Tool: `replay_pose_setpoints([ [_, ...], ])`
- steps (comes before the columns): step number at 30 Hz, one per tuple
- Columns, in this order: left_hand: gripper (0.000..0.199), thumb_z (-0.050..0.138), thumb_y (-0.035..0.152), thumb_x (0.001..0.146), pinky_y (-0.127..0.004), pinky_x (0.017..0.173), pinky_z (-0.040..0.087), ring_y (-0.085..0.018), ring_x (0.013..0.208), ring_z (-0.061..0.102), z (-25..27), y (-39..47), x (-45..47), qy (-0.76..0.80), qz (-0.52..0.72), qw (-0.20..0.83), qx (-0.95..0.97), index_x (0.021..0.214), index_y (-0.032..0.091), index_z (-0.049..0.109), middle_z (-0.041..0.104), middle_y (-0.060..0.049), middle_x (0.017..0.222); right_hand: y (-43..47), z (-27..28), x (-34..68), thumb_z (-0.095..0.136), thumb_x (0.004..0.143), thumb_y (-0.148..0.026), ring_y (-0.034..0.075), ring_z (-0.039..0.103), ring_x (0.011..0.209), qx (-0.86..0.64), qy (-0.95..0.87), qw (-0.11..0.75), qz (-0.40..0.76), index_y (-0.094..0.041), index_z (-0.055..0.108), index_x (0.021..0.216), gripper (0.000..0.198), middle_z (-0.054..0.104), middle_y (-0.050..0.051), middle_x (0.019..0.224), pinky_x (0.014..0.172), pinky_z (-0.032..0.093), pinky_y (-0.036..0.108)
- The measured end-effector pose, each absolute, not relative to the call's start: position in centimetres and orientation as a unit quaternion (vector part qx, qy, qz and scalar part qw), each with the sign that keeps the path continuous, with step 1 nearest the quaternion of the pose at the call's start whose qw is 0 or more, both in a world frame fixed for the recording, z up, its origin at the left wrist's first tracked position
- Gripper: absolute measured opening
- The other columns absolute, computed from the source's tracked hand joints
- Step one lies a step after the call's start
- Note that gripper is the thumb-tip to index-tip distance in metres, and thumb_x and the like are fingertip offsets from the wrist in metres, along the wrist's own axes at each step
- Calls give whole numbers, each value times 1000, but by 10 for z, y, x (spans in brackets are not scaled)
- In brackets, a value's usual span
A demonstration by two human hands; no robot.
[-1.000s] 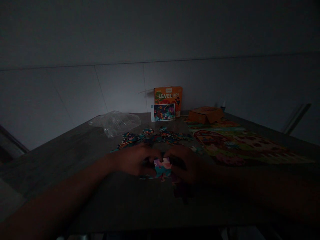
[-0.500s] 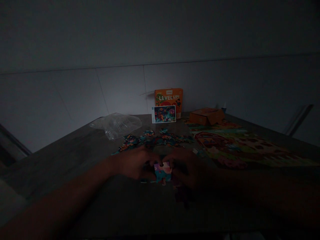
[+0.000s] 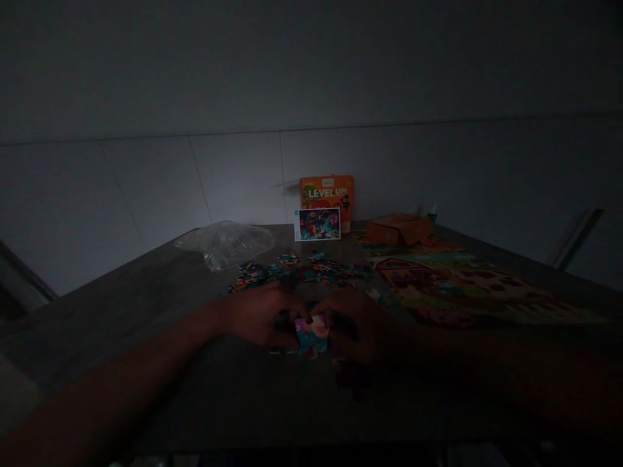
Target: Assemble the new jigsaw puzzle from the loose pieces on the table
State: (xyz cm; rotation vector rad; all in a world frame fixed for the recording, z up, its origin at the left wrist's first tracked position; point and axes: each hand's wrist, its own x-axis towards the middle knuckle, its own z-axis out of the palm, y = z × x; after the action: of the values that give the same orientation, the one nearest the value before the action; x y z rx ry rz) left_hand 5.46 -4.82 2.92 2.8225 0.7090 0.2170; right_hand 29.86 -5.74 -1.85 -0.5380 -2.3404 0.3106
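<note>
Between my two hands is a jigsaw puzzle piece (image 3: 312,335) in teal, pink and purple. My left hand (image 3: 265,316) grips its left side, fingers curled round it. On the opposite edge my right hand (image 3: 354,324) pinches the same piece. Dim light leaves it unclear whether this is one piece or joined ones. Darker puzzle pieces (image 3: 351,376) lie just below my right hand. Beyond my hands spreads a heap of loose puzzle pieces (image 3: 316,269).
At the back, a picture card (image 3: 318,224) leans on an orange "LEVEL UP!" box (image 3: 327,188). A clear plastic bag (image 3: 226,243) lies left of the heap. To the right are an assembled farm puzzle (image 3: 452,285) and an orange box lid (image 3: 399,229). A wall (image 3: 233,175) stands behind the grey table (image 3: 160,298).
The view has shifted slightly. Both hands keep hold of the puzzle piece, which sits a little further left in the picture.
</note>
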Motion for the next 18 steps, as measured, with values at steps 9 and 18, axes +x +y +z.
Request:
replay_pose_setpoints([
  [9,31,82,32,75,-22,61,44,-15,69,64,28,-47,54,228,72,105,965,99,17,71,70,-2,82,-57,-21,296,61,75,-17,17,56,70,-201,-914,339,101,-15,69,101,27,66,4,77,66,42,29],
  [18,32,85,30,71,-21,62,44,-14,71,63,28,-47,54,250,67,98,961,95,16,70,70,-1,84,-58,-22,296,62,79,-20,16,56,71,-205,-912,344,85,-14,68,100,23,66,5,79,67,42,29],
])
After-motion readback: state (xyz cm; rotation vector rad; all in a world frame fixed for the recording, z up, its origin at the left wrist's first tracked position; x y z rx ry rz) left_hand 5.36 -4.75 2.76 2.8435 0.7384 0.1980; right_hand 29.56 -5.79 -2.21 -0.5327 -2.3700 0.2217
